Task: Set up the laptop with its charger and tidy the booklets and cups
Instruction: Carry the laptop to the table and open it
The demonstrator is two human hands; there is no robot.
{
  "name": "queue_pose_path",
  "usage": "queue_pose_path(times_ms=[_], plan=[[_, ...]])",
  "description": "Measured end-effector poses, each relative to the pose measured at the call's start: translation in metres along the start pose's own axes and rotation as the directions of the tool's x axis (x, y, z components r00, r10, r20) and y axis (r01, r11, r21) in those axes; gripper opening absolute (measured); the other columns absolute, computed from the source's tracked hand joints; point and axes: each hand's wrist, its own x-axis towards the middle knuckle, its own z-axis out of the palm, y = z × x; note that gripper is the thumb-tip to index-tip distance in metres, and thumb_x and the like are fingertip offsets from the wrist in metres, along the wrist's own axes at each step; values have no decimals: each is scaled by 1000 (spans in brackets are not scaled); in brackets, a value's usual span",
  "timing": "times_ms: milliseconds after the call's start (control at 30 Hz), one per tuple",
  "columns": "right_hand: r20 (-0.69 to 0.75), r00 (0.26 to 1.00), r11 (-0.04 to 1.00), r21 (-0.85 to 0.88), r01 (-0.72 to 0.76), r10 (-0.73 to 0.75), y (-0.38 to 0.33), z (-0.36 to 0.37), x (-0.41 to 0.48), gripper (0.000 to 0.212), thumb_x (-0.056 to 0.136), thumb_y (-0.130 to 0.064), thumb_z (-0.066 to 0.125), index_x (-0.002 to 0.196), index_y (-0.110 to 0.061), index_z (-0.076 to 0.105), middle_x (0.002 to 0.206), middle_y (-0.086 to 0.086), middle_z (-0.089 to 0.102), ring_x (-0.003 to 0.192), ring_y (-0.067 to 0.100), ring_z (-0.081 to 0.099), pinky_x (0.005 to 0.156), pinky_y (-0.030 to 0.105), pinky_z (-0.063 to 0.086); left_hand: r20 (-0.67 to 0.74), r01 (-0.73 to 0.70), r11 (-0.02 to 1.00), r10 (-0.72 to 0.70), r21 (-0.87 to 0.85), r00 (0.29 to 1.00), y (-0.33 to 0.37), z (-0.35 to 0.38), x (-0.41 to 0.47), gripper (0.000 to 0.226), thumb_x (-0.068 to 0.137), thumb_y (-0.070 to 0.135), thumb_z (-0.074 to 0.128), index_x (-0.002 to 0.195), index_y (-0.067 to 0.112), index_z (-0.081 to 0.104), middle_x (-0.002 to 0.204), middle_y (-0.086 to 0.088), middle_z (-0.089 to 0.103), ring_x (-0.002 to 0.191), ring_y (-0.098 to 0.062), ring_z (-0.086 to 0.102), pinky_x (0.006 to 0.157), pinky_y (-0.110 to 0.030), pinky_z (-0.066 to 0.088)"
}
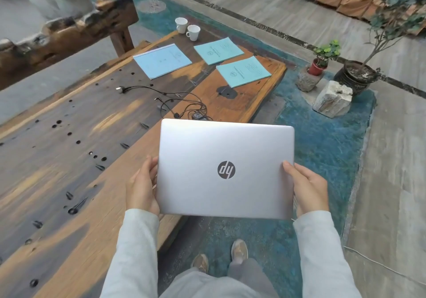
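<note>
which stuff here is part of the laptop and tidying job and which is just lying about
Part of the job:
laptop, closed, held by left hand and right hand
charger on the table
three booklets
two cups

Just lying about:
two potted plants
stone block
bench

A rustic lounge or tea-house setting is suggested: a long slab-wood desk (69, 136) is set on a teal rug (322, 147), stone floor tiles (391, 182) are laid around, and potted plants (322, 60) are placed beside rough stones (333, 99).
</note>
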Motion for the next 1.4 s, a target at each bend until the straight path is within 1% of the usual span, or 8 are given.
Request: queue_pose_path(times_ms=[133, 267, 400, 567, 733, 867, 1333, 1400], plan=[[72, 997, 1000, -6, -22, 23, -12, 21, 37, 20, 81, -24, 80, 99, -14, 79, 99, 0, 79, 100, 27, 73, 92, 45, 57, -54, -35, 999, 34, -18, 998, 5, 18, 16, 26, 92, 47, 64, 91, 25, 77, 95, 12, 80, 83, -1, 72, 73, -30, 48], [200, 980, 998, -66, 23, -9, -37, 40, 83, 18, 86, -23, 76, 100, -14, 78, 100, 0, 79, 92, 17, 74, 77, 32, 57, -118, -66, 996, 59, -61, 991, 13, 46, 32, 24, 91, 46, 66, 94, 25, 77, 96, 12, 80, 86, -1, 74, 75, -31, 49], [295, 955, 991, -113, 69, -33, -68, 61, 139, 6, 86, -21, 76, 90, -18, 77, 93, -6, 79, 87, 14, 72, 78, 31, 56, -163, -100, 990, 83, -97, 983, 14, 78, 45, 24, 90, 46, 67, 97, 25, 77, 98, 12, 79, 89, -3, 74, 75, -31, 49], [428, 901, 979, -150, 141, -64, -97, 90, 202, 4, 87, -21, 76, 91, -20, 75, 78, -20, 76, 63, -9, 66, 51, 7, 47, -275, -133, 980, 89, -148, 957, 8, 115, 53, 25, 88, 46, 70, 102, 26, 76, 102, 13, 79, 95, -4, 73, 77, -33, 52], [514, 857, 959, -220, 178, -41, -101, 121, 241, 13, 83, -30, 78, 92, -22, 76, 82, -20, 77, 69, -9, 68, 56, 13, 48, -373, -145, 976, 77, -160, 925, 3, 128, 51, 24, 87, 49, 69, 97, 30, 79, 104, 12, 79, 101, -9, 72, 77, -35, 51], [587, 809, 934, -300, 192, 23, -89, 149, 252, 15, 80, -39, 79, 87, -25, 77, 85, -21, 77, 74, -5, 69, 67, 25, 46, -495, -159, 969, 47, -187, 868, 0, 119, 48, 27, 87, 50, 69, 101, 27, 77, 103, 12, 79, 100, -9, 71, 75, -35, 51], [730, 645, 885, -430, 179, 225, -54, 297, 196, 10, 83, -29, 78, 91, -24, 75, 79, -22, 76, 65, -11, 67, 54, 14, 49, -671, -194, 937, -55, -290, 739, 32, 16, 83, 21, 92, 36, 70, 98, 16, 77, 96, 4, 80, 74, -5, 70, 71, -29, 49], [734, 633, 873, -452, 183, 248, -45, 316, 191, 17, 81, -24, 81, 96, -24, 74, 84, -17, 78, 71, -5, 71, 62, 20, 53, -662, -184, 937, -64, -298, 747, 39, -1, 93, 24, 92, 37, 70, 103, 16, 76, 97, 5, 80, 79, -7, 71, 71, -29, 50]])
